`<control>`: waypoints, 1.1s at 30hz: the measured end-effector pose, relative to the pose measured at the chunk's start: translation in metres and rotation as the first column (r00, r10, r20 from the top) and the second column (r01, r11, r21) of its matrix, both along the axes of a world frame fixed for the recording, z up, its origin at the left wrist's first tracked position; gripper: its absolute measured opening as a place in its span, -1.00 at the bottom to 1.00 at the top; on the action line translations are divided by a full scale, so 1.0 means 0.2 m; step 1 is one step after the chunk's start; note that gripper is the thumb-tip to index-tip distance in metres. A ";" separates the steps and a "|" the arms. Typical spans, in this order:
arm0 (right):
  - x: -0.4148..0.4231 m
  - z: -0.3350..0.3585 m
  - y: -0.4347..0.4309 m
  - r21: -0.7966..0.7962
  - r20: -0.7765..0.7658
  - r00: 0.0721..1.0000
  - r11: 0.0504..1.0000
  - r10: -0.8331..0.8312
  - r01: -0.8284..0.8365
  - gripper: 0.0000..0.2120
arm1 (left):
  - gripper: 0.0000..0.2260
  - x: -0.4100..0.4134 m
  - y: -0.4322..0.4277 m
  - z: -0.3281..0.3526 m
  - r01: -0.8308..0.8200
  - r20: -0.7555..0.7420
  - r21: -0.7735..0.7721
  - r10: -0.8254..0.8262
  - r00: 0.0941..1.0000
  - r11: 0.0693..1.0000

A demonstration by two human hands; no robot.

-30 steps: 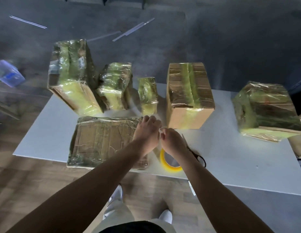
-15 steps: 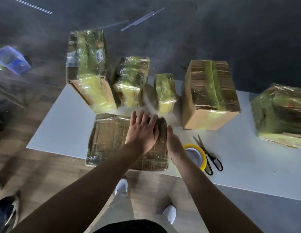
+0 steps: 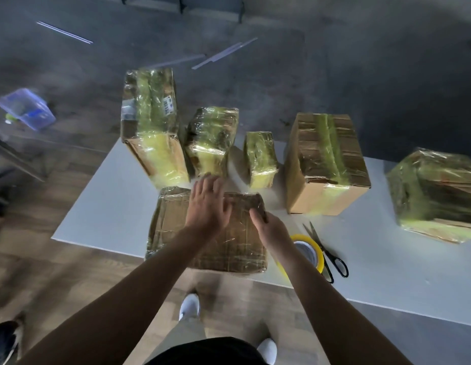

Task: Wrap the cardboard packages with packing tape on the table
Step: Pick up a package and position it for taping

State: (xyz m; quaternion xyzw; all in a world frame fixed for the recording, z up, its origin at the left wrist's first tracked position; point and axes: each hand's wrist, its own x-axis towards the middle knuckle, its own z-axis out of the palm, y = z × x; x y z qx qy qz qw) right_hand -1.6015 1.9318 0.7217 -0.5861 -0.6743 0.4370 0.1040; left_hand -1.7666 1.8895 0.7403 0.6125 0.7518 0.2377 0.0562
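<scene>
A flat cardboard package (image 3: 171, 233), covered in clear tape, lies at the near edge of the white table (image 3: 105, 206). My left hand (image 3: 208, 204) presses flat on its top with fingers spread. My right hand (image 3: 271, 227) rests at the package's right edge, thumb on top; its fingers are out of sight over the side. A yellow tape roll (image 3: 312, 252) lies just right of my right wrist, with black-handled scissors (image 3: 329, 252) beside it. Behind stand several taped boxes: a tall one (image 3: 150, 127), a medium one (image 3: 212, 138), a small one (image 3: 260, 159), a large brown one (image 3: 326, 164).
Another wrapped box (image 3: 437, 193) sits at the table's right end. A clear plastic container (image 3: 25, 108) lies on the floor at left. A dark shoe (image 3: 4, 341) shows at the bottom left corner. My own white shoes (image 3: 189, 306) are below the table edge.
Both hands left the spot by the tape roll and moved left onto the flat package. The left hand slid across its top. The camera view shifted left.
</scene>
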 end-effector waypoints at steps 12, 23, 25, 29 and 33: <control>0.01 0.06 0.01 0.143 0.043 0.997 0.988 -0.071 0.064 -0.65 | -0.54 -0.43 -0.24 0.07 -0.263 0.602 -0.501 0.550 0.578 0.824; 0.09 0.39 0.20 0.401 0.178 0.865 0.768 0.469 -0.499 -0.38 | -0.78 -0.21 -0.22 0.27 -0.359 0.580 0.005 0.290 0.762 0.933; 0.05 0.37 0.15 0.417 0.161 0.843 0.738 0.514 -0.530 -0.61 | -0.77 -0.17 -0.21 0.27 -0.352 0.594 0.027 0.268 0.759 0.936; 0.01 0.30 0.07 0.612 0.144 0.912 0.690 0.385 -0.387 -0.76 | -0.75 -0.19 -0.21 0.26 -0.271 0.618 0.044 0.187 0.764 0.962; -0.06 0.25 -0.08 0.755 0.287 0.923 0.531 0.257 -0.383 -0.74 | -0.68 -0.23 -0.15 0.27 -0.294 0.664 -0.032 0.240 0.708 0.955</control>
